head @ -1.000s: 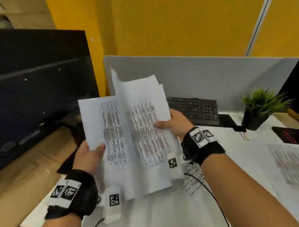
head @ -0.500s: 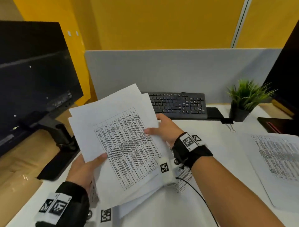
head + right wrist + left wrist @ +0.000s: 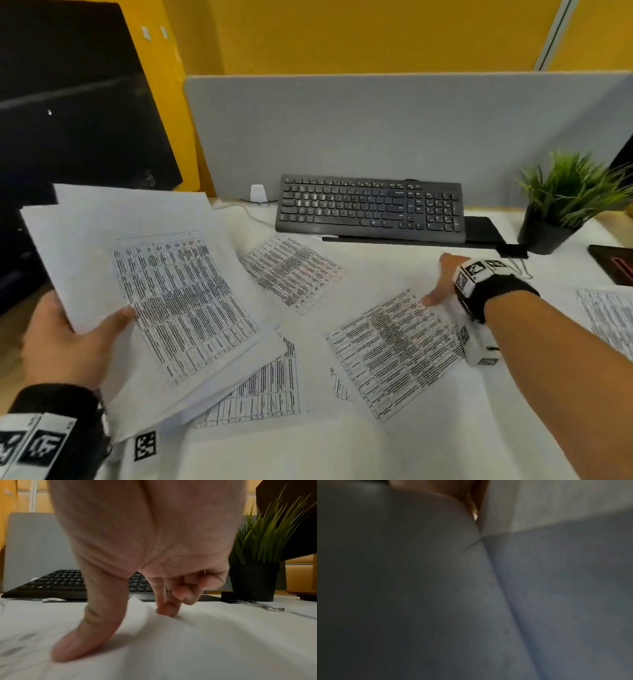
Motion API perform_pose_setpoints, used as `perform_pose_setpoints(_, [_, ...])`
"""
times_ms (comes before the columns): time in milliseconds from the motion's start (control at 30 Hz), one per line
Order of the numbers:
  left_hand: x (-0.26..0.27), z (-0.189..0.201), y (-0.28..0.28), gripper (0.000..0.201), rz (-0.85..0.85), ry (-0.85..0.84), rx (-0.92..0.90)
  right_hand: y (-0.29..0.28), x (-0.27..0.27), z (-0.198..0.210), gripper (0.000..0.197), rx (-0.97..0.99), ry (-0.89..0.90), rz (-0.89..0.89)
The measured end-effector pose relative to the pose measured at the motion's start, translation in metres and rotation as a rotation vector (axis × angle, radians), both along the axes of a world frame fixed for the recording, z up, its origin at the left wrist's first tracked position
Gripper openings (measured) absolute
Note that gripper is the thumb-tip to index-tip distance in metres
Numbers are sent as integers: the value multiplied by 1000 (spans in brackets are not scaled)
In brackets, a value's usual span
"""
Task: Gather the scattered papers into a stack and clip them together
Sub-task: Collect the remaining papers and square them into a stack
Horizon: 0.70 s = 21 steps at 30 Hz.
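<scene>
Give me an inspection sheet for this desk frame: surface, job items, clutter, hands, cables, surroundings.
Surface: white desk, mostly covered by paper.
Job's things: gathered stack of papers in the left hand; loose printed sheets lie flat on the desk, one more at the right edge; black binder clip by the plant pot, unused.
Clutter: keyboard, potted plant, dark object at the far right edge.
Grippers: left hand grips the stack, thumb on top; right hand has thumb and fingertips pressed on a loose sheet.
Cables: thin white cable left of the keyboard.
Surroundings: monitor, grey partition, yellow wall.
</scene>
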<state>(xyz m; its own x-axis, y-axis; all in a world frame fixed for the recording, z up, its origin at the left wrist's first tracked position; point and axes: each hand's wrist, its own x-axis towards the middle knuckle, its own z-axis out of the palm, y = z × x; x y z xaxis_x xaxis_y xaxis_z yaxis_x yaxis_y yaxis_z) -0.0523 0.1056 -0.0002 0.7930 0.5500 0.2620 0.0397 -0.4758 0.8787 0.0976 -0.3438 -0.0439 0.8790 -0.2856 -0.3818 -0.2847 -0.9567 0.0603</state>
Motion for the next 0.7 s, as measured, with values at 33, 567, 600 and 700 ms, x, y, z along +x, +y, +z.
perform_pose_setpoints(33, [4,-2,7,30,-67,-26,-5,-4,7,-2,100,2,16,13])
perform_pose_setpoints(567, [19,-41,48,54,122,-54,-85,158,14,24,47,-46,105,839])
perform_pose_setpoints(600, [20,-40,48,54,125,-46,-87,159,7,23,43,-31,114,853])
perform_pose_setpoints(700, [20,-42,52,54,108,-56,-77,145,-11,29,48,-39,129,848])
